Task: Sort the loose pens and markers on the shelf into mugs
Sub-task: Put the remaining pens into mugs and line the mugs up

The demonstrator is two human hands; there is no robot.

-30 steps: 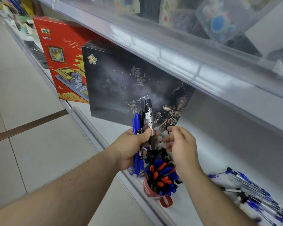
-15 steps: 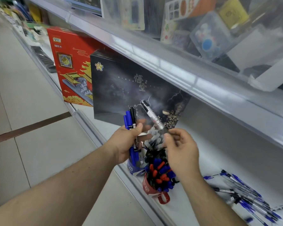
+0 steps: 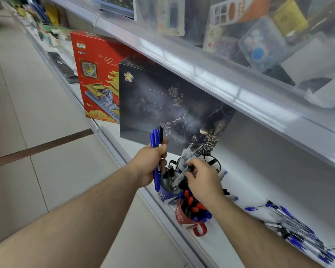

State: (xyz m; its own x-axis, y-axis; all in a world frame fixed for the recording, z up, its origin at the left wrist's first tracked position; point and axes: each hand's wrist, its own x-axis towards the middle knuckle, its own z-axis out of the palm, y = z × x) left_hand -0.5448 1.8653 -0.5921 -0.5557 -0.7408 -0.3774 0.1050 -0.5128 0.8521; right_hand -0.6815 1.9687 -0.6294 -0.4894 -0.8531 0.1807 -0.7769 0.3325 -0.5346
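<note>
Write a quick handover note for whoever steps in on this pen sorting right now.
Left hand: grips a bunch of blue and black markers, upright.
Right hand: pinches a grey marker, tip down over the blue mug.
Done: red mug is packed with markers.
Left: mug the held ones, then sort the loose pens lying on the shelf.

A tall red cardboard box (image 3: 97, 74) printed with a golden palace stood upright at the back of the white shelf (image 3: 259, 171). Just beside it, overlapping its right edge, leaned a dark grey box (image 3: 162, 105) with a gold star and lightning artwork. On the upper shelf (image 3: 211, 74) sat blurred clear plastic packages (image 3: 259, 45). Pale floor tiles (image 3: 37, 113) ran alongside.
</note>
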